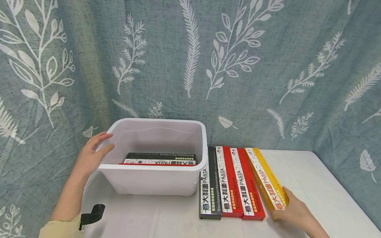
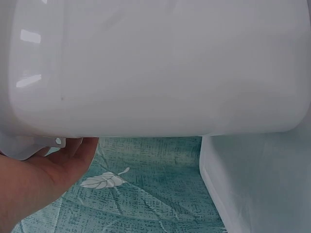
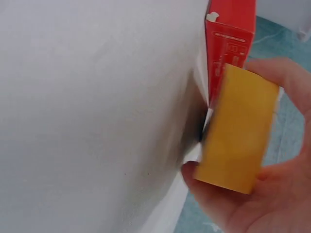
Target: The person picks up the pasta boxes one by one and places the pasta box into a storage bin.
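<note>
My right hand grips the near end of a yellow pasta box, fingers on one side and thumb on the other. Its plain yellow end faces the right wrist camera, tilted beside a red box. At the left, my left hand holds the side rim of a white plastic bin, fingertips and thumb over the edge. Seen from the left wrist, that hand lies against the rim, its fingers partly hidden. Inside the bin lie a black pasta box and a red-edged one.
Right of the bin, a black pasta box and two red ones, the left and the right, lie side by side on the white table. A leaf-patterned curtain hangs behind. A black strap shows at the left sleeve.
</note>
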The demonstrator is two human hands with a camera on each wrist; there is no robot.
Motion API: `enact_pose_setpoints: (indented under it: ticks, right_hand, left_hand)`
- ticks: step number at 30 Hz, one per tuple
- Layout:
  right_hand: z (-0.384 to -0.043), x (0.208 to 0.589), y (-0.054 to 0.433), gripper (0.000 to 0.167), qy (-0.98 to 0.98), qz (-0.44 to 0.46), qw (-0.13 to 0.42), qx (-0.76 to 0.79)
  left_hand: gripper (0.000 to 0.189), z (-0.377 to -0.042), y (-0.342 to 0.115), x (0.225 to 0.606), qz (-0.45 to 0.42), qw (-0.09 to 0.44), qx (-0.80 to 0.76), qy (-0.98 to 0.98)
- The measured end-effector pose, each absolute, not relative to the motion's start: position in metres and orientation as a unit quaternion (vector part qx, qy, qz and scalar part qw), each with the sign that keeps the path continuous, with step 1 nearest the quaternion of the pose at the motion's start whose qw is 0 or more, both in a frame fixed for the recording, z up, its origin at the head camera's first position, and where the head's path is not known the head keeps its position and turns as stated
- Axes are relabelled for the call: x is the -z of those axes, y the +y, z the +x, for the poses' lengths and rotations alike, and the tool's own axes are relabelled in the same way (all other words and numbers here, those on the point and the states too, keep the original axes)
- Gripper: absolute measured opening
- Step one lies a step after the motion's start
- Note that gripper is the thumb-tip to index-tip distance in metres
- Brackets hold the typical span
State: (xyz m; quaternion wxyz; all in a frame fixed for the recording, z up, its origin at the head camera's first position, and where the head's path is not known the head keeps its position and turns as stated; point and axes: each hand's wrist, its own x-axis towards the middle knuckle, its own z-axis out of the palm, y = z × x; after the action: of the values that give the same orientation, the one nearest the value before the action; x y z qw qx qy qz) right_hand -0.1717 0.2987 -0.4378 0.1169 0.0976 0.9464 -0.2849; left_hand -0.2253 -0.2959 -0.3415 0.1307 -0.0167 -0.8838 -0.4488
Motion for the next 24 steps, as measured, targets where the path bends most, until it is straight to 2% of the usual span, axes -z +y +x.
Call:
enact_pose_setpoints:
  ticks: [5, 14, 24]
  right_hand:
    - [-0.167, 0.428, 0.303, 0.106, 0.932, 0.131, 0.088, 0.327]
    - [-0.159, 0.417, 0.306, 0.099, 0.915, 0.172, 0.027, 0.364]
    - [-0.154, 0.416, 0.301, 0.093, 0.864, 0.238, -0.091, 0.433]
  left_hand:
    - [0.056, -0.224, -0.296, 0.341, -0.013, 0.131, 0.446, -0.885]
    - [0.056, -0.223, -0.294, 0.341, -0.014, 0.133, 0.454, -0.881]
    - [0.054, -0.223, -0.295, 0.342, -0.015, 0.139, 0.451, -0.881]
